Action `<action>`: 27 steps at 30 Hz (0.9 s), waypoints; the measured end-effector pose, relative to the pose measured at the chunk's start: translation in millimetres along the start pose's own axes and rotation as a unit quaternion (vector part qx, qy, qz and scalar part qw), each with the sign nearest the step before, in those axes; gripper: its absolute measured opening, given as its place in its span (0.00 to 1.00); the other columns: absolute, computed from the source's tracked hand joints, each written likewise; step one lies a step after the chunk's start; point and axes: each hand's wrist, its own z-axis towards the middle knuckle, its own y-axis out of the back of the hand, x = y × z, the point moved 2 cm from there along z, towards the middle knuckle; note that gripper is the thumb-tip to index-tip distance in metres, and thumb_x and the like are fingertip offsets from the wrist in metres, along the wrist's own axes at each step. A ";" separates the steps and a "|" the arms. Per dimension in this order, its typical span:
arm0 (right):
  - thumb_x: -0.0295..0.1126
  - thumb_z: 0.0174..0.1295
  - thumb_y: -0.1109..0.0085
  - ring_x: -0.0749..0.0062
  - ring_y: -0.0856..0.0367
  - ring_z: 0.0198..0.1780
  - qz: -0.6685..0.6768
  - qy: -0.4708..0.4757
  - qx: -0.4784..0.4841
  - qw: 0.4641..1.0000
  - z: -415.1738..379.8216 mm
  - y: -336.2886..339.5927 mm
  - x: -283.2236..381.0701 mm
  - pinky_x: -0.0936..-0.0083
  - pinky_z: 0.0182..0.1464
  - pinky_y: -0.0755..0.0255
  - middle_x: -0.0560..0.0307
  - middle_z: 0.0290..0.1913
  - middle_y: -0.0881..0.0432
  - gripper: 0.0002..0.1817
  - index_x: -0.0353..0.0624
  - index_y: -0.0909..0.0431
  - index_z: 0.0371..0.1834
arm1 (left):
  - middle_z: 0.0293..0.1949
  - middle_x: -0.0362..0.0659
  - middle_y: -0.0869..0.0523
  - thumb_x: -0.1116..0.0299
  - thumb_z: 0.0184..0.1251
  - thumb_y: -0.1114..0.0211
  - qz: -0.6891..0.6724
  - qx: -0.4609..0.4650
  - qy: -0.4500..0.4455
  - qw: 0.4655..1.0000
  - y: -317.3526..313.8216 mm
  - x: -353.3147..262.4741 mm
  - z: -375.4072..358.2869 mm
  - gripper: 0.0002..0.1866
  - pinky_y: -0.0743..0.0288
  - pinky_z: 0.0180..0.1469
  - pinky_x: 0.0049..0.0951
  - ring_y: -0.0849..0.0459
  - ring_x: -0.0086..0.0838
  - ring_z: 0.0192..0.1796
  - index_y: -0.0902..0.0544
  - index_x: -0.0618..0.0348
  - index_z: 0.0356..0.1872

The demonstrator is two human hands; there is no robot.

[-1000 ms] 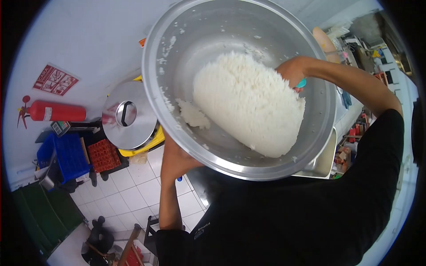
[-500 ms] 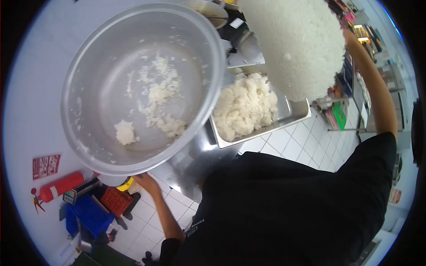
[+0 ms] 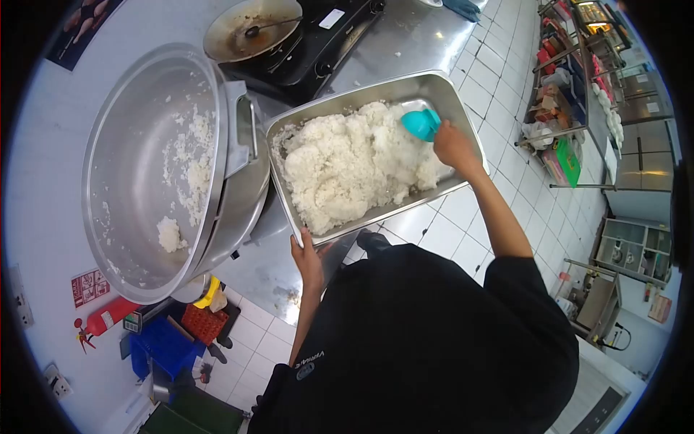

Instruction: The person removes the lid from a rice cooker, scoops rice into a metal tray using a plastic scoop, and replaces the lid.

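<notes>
A steel food pan [image 3: 428, 200] holds a broad heap of cooked white rice [image 3: 336, 163]. My right hand [image 3: 455, 150] is closed around a turquoise scoop [image 3: 421, 124], whose bowl rests against the rice at the pan's far right side. My left hand [image 3: 309, 262] grips the pan's near left corner, with part of its fingers hidden. Left of the pan, a large aluminium pot [image 3: 137, 145] leans with its mouth facing me. Scattered rice and one small clump [image 3: 170, 235] cling to its inside.
Behind the pan, a frying pan [image 3: 246, 32] with a ladle sits on a black gas stove [image 3: 311, 65] on the steel counter [image 3: 397, 43]. A fire extinguisher [image 3: 105, 318] and a blue crate [image 3: 163, 346] are at lower left. Loaded shelving [image 3: 564, 108] stands across the tiled floor.
The large rice mass near the camera is gone, and the pan's heap is bigger. My right hand came down to the pan with the scoop. My left hand moved from the pot's rim to the pan.
</notes>
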 end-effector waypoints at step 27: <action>0.34 0.67 0.50 0.48 0.19 0.39 0.224 0.383 -0.160 0.882 -35.0 259.2 240.2 0.59 0.43 0.28 0.43 0.34 0.19 0.14 0.39 0.29 0.52 | 0.42 0.41 0.20 0.61 0.69 0.37 -0.083 0.009 -0.057 0.995 33.6 10.7 1.9 0.18 0.18 0.42 0.26 0.18 0.24 0.38 0.29 0.60 0.52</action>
